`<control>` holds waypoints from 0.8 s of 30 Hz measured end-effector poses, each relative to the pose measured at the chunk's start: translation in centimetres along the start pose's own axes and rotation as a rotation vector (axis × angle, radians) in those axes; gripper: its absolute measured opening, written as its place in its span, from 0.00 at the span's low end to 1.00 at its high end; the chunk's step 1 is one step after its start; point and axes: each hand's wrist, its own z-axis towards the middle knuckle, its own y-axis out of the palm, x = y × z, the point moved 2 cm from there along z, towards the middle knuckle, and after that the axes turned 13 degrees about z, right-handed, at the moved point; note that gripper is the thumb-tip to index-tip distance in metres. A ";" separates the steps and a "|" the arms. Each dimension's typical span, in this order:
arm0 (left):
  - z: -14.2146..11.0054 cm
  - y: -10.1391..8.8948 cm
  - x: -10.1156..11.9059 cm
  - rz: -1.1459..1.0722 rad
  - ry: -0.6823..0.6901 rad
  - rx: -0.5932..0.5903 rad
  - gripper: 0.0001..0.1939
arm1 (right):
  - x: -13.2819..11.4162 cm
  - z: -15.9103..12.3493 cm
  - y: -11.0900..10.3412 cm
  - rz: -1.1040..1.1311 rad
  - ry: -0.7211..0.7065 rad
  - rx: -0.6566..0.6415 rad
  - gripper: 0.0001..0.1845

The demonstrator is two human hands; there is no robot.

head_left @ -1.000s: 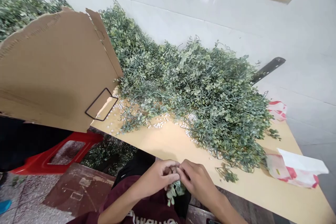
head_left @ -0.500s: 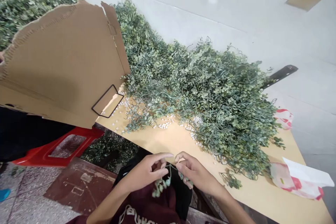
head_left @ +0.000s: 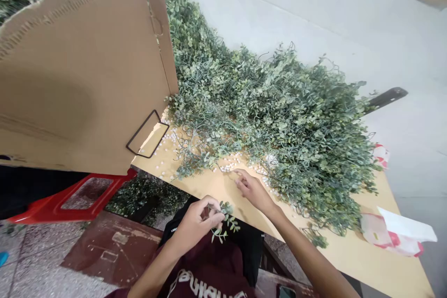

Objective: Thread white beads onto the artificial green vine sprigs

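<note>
My left hand (head_left: pixel 200 223) is closed on a leafy green sprig (head_left: pixel 225 233) of what looks like artificial foliage, held above my lap. Over the table, my right hand (head_left: pixel 253 188) reaches out with the index finger stretched and the other fingers loosely bent; nothing shows in it. Its fingertips are close to a scatter of small white pieces (head_left: pixel 228 163), too small to identify exactly. Behind them, a large heap of green foliage stems (head_left: pixel 296 125) covers much of the wooden table (head_left: pixel 216 191).
A big cardboard sheet (head_left: pixel 80 70) stands at the left, with a black wire frame (head_left: pixel 148 135) at its corner. Below it is a red plastic stool (head_left: pixel 80 200). A red-and-white plastic bag (head_left: pixel 387 235) lies on the right. A dark metal bar (head_left: pixel 387 98) juts up by the wall.
My right hand has left the sprig and moved forward over the table to the white pieces. The sprig stays in my left hand. The view has shifted slightly.
</note>
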 end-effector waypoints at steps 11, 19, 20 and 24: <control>2.0 -2.6 -0.2 -0.195 0.168 0.192 0.14 | -0.3 3.2 1.5 -0.287 0.022 0.226 0.10; 3.4 -2.2 -0.4 -0.151 0.197 0.205 0.10 | -1.5 -2.9 0.9 0.613 0.040 0.258 0.14; 3.7 -2.1 -0.6 -0.131 0.187 0.213 0.10 | -1.6 -3.9 1.2 0.656 0.042 0.238 0.14; 5.0 -1.1 -0.9 -0.050 0.188 0.155 0.10 | -0.5 -6.1 3.4 0.806 0.084 0.145 0.19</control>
